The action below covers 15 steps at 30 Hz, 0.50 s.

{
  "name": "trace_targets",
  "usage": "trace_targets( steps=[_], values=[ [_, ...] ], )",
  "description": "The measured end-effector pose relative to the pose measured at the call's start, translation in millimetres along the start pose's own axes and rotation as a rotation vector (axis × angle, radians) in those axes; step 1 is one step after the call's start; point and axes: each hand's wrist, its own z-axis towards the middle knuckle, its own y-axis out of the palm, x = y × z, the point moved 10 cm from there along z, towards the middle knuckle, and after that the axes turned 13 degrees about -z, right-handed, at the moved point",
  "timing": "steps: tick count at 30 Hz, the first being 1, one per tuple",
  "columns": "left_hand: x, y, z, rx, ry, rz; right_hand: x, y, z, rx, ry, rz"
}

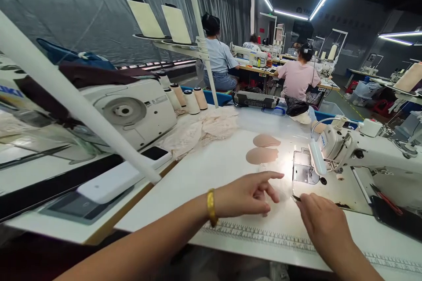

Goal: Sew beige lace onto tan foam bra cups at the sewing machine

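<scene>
My left hand [252,193], with a gold bracelet [211,207] at the wrist, hovers over the white table [184,189], fingers apart and holding nothing. To its right, my right hand [321,217] is closed on a small dark-tipped tool [296,198], perhaps tweezers or snips; most of it is hidden in the fingers. Sheer pale fabric [275,184] seems to lie beneath and beyond my left hand. Farther back rest two beige cup-shaped pieces [262,156], one behind the other. The sewing machine [343,145] stands at the right, its lamp lighting the needle plate [305,173].
A ruler tape [263,235] runs along the front edge. Lace fabric [204,131] and thread cones [191,102] are at the back left, beside another machine [132,109]. Red-handled scissors [389,202] lie at the right. Two people sit at machines beyond.
</scene>
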Motion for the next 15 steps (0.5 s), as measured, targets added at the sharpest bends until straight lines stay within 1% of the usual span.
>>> trace_targets(
  steps=[1, 2, 3, 4, 5, 6, 7, 8, 9, 10, 11, 13, 14, 15],
  values=[
    [9.4, -17.9, -10.7, 0.048, 0.008, 0.147, 15.6, 4.6, -11.5, -0.036, 0.025, 0.004],
    [24.2, -41.5, -22.6, 0.156, 0.055, 0.333, 33.1, 8.4, -24.7, -0.059, 0.046, -0.009],
    [45.3, -68.7, -37.6, 0.341, 0.143, 0.524, 50.0, 13.5, -38.5, -0.092, 0.049, -0.038],
    [65.2, -88.6, -53.3, 0.505, 0.234, 0.682, 67.7, 16.5, -51.6, -0.105, 0.062, -0.089],
    [79.2, -98.7, -65.0, 0.610, 0.306, 0.813, 82.3, 17.5, -62.7, -0.102, 0.062, -0.142],
    [85.8, -100.0, -70.0, 0.645, 0.358, 0.906, 95.6, 17.7, -71.2, -0.098, 0.078, -0.207],
    [84.2, -93.3, -67.1, 0.600, 0.383, 0.963, 104.1, 16.9, -76.3, -0.088, 0.089, -0.250],
    [76.0, -80.7, -58.9, 0.506, 0.389, 0.989, 107.4, 15.7, -77.7, -0.075, 0.097, -0.259],
    [63.4, -64.0, -48.4, 0.391, 0.382, 0.993, 105.5, 14.6, -75.8, -0.062, 0.103, -0.231],
    [49.6, -45.5, -38.2, 0.290, 0.380, 0.981, 98.5, 14.0, -71.2, -0.052, 0.101, -0.169],
    [37.7, -28.8, -29.9, 0.241, 0.389, 0.975, 87.6, 13.6, -65.0, -0.045, 0.094, -0.087],
    [17.8, 2.3, -16.4, 0.190, 0.431, 0.961, 60.9, 12.0, -52.1, -0.034, 0.070, 0.063],
    [11.0, 15.6, -11.4, 0.183, 0.465, 0.954, 49.7, 9.0, -47.0, -0.016, 0.059, 0.094],
    [7.6, 24.8, -7.3, 0.210, 0.501, 0.951, 42.5, 4.0, -43.9, 0.020, 0.049, 0.107]
  ],
)
